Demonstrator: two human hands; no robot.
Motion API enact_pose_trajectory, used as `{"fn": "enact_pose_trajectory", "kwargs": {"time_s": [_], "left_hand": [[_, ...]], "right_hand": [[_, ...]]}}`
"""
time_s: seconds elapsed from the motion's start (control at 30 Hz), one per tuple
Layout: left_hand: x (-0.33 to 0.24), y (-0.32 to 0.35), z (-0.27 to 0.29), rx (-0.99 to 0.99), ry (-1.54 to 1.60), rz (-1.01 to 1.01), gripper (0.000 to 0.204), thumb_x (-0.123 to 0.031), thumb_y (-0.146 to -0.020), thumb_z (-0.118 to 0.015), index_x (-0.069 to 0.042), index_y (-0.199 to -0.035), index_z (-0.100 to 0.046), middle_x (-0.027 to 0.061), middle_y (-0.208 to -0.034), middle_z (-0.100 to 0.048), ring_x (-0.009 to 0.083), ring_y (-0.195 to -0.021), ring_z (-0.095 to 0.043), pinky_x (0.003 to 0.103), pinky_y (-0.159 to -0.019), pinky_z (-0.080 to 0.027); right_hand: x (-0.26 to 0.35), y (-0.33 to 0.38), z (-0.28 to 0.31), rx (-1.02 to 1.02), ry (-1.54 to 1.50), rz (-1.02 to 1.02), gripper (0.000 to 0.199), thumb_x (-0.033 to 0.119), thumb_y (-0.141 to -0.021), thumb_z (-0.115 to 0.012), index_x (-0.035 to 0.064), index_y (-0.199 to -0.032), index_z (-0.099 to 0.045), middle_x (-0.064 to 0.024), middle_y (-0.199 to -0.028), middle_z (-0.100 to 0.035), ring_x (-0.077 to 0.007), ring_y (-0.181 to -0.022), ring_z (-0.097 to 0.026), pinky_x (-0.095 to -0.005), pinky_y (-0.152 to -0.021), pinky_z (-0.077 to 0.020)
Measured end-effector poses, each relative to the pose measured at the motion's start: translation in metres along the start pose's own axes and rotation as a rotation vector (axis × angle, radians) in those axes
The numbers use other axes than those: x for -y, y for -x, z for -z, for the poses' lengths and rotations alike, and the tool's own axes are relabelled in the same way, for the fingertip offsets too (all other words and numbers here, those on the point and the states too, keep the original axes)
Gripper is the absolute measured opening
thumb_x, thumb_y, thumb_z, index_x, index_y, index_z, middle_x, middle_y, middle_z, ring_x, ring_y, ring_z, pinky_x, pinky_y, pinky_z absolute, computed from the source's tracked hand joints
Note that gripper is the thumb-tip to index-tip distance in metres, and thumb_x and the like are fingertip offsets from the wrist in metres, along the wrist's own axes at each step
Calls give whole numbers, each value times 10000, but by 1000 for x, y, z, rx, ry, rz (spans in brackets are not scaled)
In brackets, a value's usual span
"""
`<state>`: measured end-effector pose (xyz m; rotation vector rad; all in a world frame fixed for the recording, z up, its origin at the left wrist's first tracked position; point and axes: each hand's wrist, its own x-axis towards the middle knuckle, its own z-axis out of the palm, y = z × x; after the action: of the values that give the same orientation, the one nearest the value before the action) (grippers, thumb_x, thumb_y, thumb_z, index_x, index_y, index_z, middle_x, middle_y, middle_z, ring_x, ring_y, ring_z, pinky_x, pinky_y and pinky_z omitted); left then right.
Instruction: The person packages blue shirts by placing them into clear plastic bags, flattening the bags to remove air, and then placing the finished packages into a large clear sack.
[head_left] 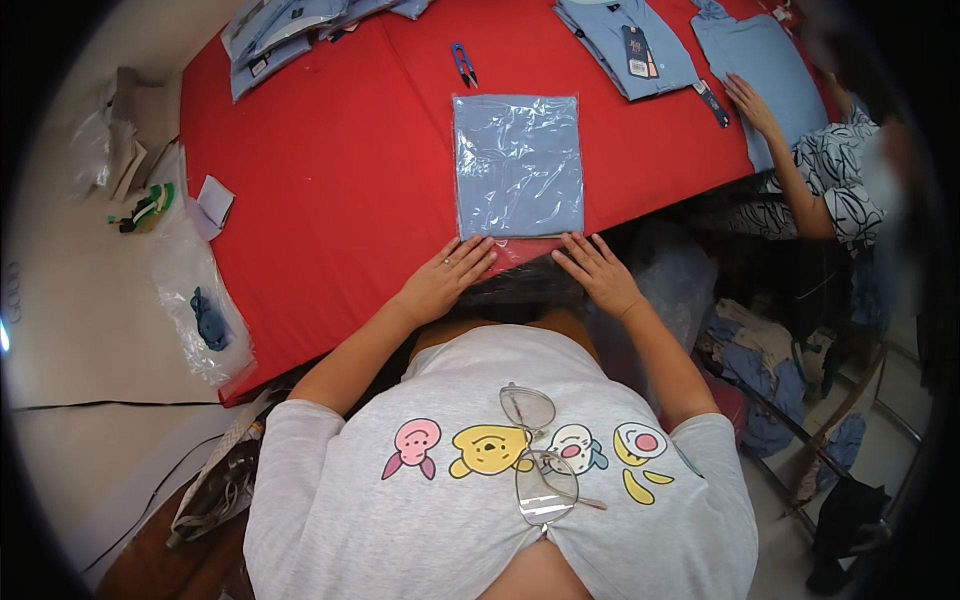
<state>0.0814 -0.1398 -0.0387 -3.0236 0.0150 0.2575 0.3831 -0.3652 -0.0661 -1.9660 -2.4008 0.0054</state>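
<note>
A folded light blue shirt in a clear plastic bag [518,165] lies flat on the red table [330,180] in front of me. My left hand [447,279] rests flat at the bag's near left corner, fingers spread and touching its open flap. My right hand [598,272] lies flat at the near right corner in the same way. Neither hand grips anything. The bag's near flap hangs at the table's front edge between my hands.
Small blue thread snips [464,63] lie beyond the bag. Folded blue shirts [628,42] are at the far side. Another person's hand [750,103] presses a blue shirt [760,70] at the right. A clear plastic bag [200,310] hangs off the table's left edge.
</note>
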Motion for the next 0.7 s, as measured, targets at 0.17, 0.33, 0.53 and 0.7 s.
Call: {"fn": "enact_pose_trajectory", "kwargs": {"time_s": [0.17,0.33,0.53,0.7], "left_hand": [[-21,-10,4,-407,427,175,338,-250,-1016,-645,-92,-1310,-700,120,-1438,-632,311,-1417,-524,477,-1196,-389],[-14,-29,18,-564,1004,556,264,-259,-1040,-629,-44,-1113,-763,163,-1027,-768,321,-1040,-733,410,-919,-562],[15,-68,28,-410,1271,880,366,-326,-1068,-592,-10,-945,-728,152,-790,-744,314,-733,-744,392,-693,-570],[32,-81,28,-171,948,986,315,-322,-1040,-630,-26,-953,-693,121,-754,-722,334,-699,-719,445,-692,-566]], "right_hand": [[17,-11,15,-209,-279,-111,471,210,-961,-693,188,-1428,-631,-70,-1524,-566,-232,-1449,-499,-460,-1153,-414],[22,-23,26,-325,-1163,-743,220,222,-1005,-694,44,-1096,-786,-126,-1060,-781,-198,-1046,-733,-348,-902,-543],[10,-79,29,-414,-997,-1061,313,287,-1023,-628,24,-886,-729,-103,-757,-733,-260,-758,-732,-372,-726,-549],[12,-103,33,-278,-631,-1238,233,301,-981,-676,69,-958,-694,-134,-859,-761,-357,-828,-736,-471,-761,-559]]}}
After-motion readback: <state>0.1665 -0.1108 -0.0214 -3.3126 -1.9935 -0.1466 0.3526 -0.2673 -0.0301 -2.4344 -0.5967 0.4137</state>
